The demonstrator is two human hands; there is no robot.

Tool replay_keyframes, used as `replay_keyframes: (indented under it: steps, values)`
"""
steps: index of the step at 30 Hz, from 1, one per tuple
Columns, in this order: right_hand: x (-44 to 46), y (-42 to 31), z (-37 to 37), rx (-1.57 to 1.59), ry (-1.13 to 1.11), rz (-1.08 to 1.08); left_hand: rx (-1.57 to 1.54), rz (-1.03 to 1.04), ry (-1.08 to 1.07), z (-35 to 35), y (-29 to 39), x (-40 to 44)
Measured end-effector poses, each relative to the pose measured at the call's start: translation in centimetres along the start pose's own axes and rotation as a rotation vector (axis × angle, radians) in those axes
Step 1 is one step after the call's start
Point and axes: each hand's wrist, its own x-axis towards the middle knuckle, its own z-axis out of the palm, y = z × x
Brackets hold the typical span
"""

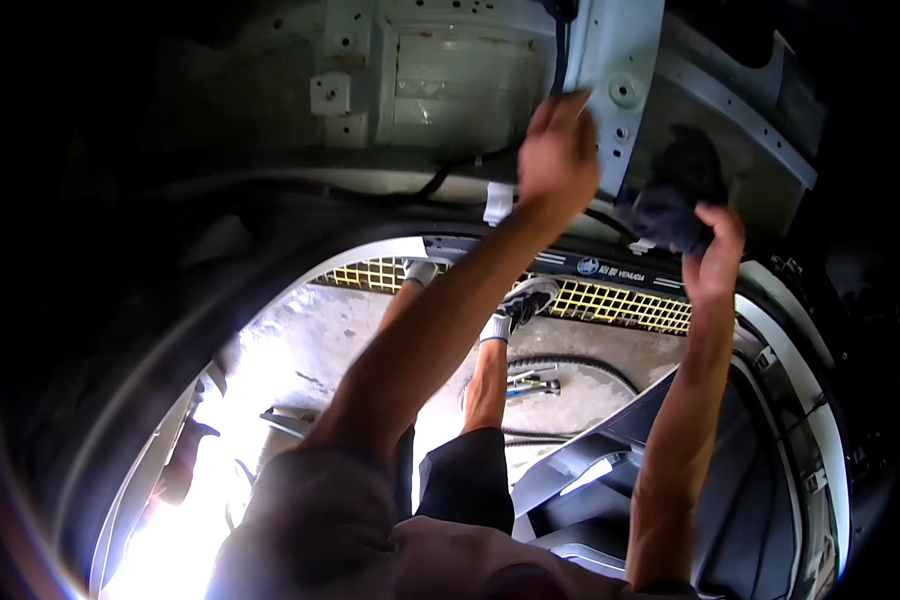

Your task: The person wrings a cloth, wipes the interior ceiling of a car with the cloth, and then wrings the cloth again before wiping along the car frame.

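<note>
My left hand [560,155] is raised against the bare metal pillar [620,60], its fingers closed at the lower end of a black cable [561,55] that hangs from above; motion blurs the fingertips. To the right, my right hand [715,255] grips a dark, bulky piece [670,210], with the thumb and fingers on its lower right edge. Shadow hides the exact shape of that piece. A white clip [498,202] sits just below my left hand.
Below is the door opening, with a sill strip [610,270] marked VENUCIA. Beyond it show a yellow grating [620,307], a black hose [580,362] on the floor, my legs, and a dark door panel [740,480] at the lower right. Another black cable [435,182] runs along the frame.
</note>
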Motion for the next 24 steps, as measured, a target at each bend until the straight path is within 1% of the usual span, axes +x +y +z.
replay_keyframes:
  steps: [1, 2, 3, 4, 5, 6, 7, 8, 9, 10, 11, 13, 14, 15, 17, 19, 20, 21, 22, 23, 24]
  values:
    - [-1.3, -0.8, 1.9, 0.0, -0.065, -0.046, -0.031, -0.082, -0.016, -3.8, 1.3, -2.8]
    - [-2.0, -0.8, 3.4, -0.033, -0.014, -0.089, 0.003, -0.075, -0.034, -7.5, 2.3, -5.4]
    - [-2.5, -1.0, 5.0, -0.064, -0.004, -0.078, -0.017, -0.096, 0.001, -10.3, 2.2, -8.4]
    - [-2.3, -0.8, 6.7, -0.148, -0.006, -0.103, -0.017, -0.152, -0.037, -13.0, 2.0, -11.1]
    - [-1.8, -0.5, 8.4, -0.234, -0.011, -0.128, 0.046, -0.199, -0.057, -15.1, 2.8, -12.9]
    - [-1.4, -0.5, 10.3, -0.26, -0.047, -0.088, 0.015, -0.275, -0.076, -16.6, 2.2, -14.9]
    - [-0.9, -0.6, 12.3, -0.287, -0.082, -0.046, -0.03, -0.279, -0.048, -17.5, 2.1, -15.8]
    - [-0.2, -0.9, 14.1, -0.378, -0.061, 0.053, -0.035, -0.247, -0.051, -18.3, 2.1, -15.5]
    - [1.0, -1.0, 15.4, -0.554, -0.066, 0.095, -0.04, -0.218, -0.055, -18.8, 2.3, -15.1]
    - [2.7, -0.6, 16.0, -0.804, -0.074, 0.087, 0.038, -0.148, -0.036, -18.8, 2.5, -13.5]
    - [4.3, -0.1, 16.3, -1.05, -0.081, 0.074, 0.149, -0.126, -0.011, -18.4, 3.1, -11.6]
    - [6.9, 1.4, 14.6, -1.271, 0.006, -0.151, 0.236, -0.02, 0.038, -16.6, 2.7, -6.7]
    - [8.1, 1.7, 13.8, -1.378, 0.046, -0.268, 0.342, 0.017, -0.005, -15.4, 1.3, -4.4]
    - [9.5, 1.2, 13.5, -1.295, 0.145, -0.209, 0.448, 0.056, -0.048, -14.0, -0.6, -1.9]
    - [13.5, 1.9, 11.2, -1.264, 0.338, -0.765, 0.586, 0.239, -0.096, -10.6, -5.6, 3.4]
    - [16.8, 4.6, 10.4, -1.36, 0.464, -0.872, 0.765, 0.307, -0.178, -6.5, -11.0, 7.4]
    - [18.2, 6.3, 9.6, -1.406, 0.525, -0.927, 0.773, 0.392, -0.28, -4.9, -12.6, 8.4]
    - [18.3, 7.8, 10.4, -1.587, 0.612, -0.868, 0.784, 0.477, -0.378, -3.5, -14.1, 9.3]
    - [18.7, 8.4, 10.2, -1.526, 0.584, -0.84, 0.799, 0.557, -0.478, -2.5, -15.7, 10.1]
    - [18.3, 7.6, 10.5, -1.476, 0.551, -0.8, 0.874, 0.562, -0.453, -2.1, -16.5, 10.9]
    - [18.4, 7.6, 10.6, -1.487, 0.553, -0.82, 0.926, 0.55, -0.446, -1.6, -16.6, 10.6]
